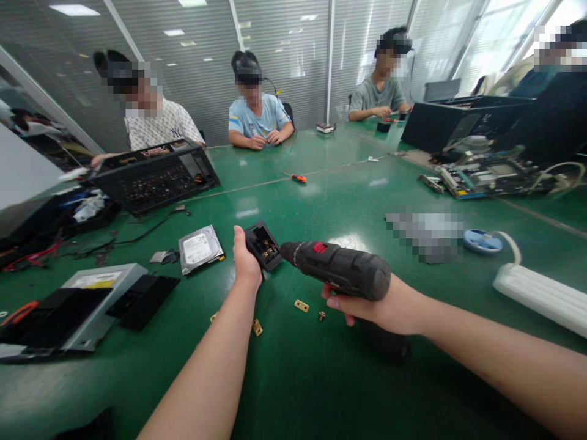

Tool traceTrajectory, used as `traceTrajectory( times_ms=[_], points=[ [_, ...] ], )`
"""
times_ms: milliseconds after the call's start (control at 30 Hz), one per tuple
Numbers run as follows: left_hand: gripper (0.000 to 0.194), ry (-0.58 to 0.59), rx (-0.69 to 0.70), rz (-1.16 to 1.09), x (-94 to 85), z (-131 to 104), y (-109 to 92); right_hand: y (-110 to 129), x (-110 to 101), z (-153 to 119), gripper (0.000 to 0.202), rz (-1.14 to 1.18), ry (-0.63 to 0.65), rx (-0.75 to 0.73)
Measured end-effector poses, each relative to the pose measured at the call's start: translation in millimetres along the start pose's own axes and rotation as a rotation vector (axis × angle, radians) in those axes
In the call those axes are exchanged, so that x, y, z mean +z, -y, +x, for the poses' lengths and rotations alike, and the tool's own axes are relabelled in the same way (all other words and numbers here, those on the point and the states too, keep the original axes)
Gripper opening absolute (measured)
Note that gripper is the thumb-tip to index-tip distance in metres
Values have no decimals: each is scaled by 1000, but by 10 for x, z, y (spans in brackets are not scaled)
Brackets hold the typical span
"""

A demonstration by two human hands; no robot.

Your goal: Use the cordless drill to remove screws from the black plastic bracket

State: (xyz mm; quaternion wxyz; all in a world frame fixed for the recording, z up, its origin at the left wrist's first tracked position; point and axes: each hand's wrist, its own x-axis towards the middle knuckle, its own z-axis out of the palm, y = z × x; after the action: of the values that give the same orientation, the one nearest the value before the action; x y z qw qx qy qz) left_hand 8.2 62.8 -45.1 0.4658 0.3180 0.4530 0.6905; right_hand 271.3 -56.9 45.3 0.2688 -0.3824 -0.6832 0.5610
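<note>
My left hand [246, 261] is closed around the side of a small black open box [265, 245] with brass-coloured metal parts inside it. My right hand [373, 305] grips a black cordless drill [342, 267] with a red switch on top. The drill's nose points left into the box's opening; whether its tip touches the metal is too small to tell. On the green table between my arms lie a brass plate with two holes [301, 305], a brass screw [321, 316] and another brass plate [257, 328]. A further brass piece is partly hidden by my left forearm.
A hard drive [200, 249] and an optical drive [87, 311] lie to the left. Farther off are a black computer case [158, 177] and an orange screwdriver [298, 178]. A circuit board [488, 174] and a white power strip [543, 293] occupy the right. Several people sit around the table.
</note>
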Motion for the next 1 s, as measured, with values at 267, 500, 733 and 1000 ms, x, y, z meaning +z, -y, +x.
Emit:
traceTrajectory(
  times_ms=[267,500,733,1000],
  points=[
    [82,-15,-35,-33,29,-14,-39,10,-19,6,36,33,6,-53],
    [81,-31,-42,-59,33,-10,-22,36,-37,32,48,-138,-80,-279],
    [80,-49,-71,-81,44,-18,-31,58,-19,14,19,-130,-53,-204],
    [64,-109,-105,-129,88,-29,-59,-29,-16,46,18,-185,-80,-268]
  ],
)
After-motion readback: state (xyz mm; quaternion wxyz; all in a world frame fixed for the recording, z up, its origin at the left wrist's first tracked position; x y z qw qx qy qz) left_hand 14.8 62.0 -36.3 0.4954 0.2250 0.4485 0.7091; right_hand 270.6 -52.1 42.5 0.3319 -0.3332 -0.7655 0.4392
